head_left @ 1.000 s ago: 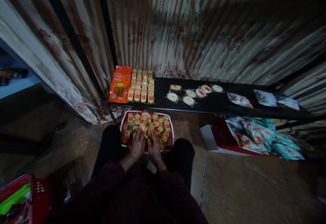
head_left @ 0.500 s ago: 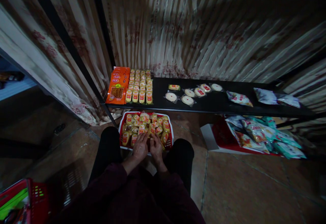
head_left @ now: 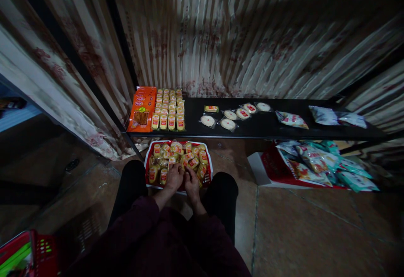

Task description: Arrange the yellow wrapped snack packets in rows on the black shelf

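Observation:
Between my knees stands a red basket with a white rim (head_left: 209,159), heaped with small yellow wrapped snack cakes (head_left: 163,176) bearing red labels. My left hand (head_left: 174,178) reaches over its near edge, fingers curled and closed on the wrapped cakes at the front. Close beside it, my right hand (head_left: 192,183) has its fingers bent inward at the same spot. The fingertips almost meet, and the wrapped cakes there are partly hidden by them.
On a low black shelf (head_left: 195,111) stand orange snack packets (head_left: 140,115), rows of wrapped cakes (head_left: 167,109), round white wrapped cakes (head_left: 227,124) and bags (head_left: 292,119). Below right, a white-and-red box (head_left: 261,170) holds bagged snacks. A red basket (head_left: 44,247) sits lower left.
The view has shifted slightly. My hands have drawn a little apart at the fingertips, with the fingers more curled among the wrapped cakes.

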### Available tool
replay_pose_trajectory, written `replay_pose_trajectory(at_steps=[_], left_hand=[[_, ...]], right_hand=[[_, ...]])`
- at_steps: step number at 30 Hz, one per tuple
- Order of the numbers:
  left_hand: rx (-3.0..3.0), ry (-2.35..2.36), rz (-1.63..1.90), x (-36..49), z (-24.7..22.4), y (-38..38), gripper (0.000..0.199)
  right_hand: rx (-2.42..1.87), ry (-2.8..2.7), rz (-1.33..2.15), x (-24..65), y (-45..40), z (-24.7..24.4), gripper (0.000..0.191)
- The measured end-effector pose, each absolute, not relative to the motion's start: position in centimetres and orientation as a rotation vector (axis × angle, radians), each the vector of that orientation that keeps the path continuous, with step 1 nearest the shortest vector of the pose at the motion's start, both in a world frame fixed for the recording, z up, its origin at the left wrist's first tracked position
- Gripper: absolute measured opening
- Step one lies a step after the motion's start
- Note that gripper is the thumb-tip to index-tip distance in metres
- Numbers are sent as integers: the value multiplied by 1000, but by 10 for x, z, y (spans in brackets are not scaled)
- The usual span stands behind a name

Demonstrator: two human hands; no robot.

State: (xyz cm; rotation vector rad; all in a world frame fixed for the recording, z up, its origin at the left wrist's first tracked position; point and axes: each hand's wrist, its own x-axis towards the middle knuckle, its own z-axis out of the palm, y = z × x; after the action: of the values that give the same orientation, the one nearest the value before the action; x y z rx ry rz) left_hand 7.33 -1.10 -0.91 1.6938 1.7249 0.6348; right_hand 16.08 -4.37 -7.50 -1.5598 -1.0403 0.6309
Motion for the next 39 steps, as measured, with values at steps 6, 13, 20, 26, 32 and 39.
replay_pose_trajectory(at_steps=[6,13,20,26,32,39], left_hand=[[1286,1637,829,75,-9,-7,13],[988,1642,959,71,-11,-13,22],[756,1517,1095,68,-14,-22,24],[750,1438,1157,70,5,-22,28],[766,1371,1191,71,25,-22,28],[689,1308,1263,73,32,-22,27]], right_hand=[[-1548,-1043,562,159,-46,-74,41],[-1564,-1158,552,157,-48,-70,44],[-1484,-1142,785,149,-53,-49,48],[-1390,-1045,892,148,-48,-23,56],[-1304,-912,940,150,-40,3,43],[-1278,-804,939,146,-39,7,41]])
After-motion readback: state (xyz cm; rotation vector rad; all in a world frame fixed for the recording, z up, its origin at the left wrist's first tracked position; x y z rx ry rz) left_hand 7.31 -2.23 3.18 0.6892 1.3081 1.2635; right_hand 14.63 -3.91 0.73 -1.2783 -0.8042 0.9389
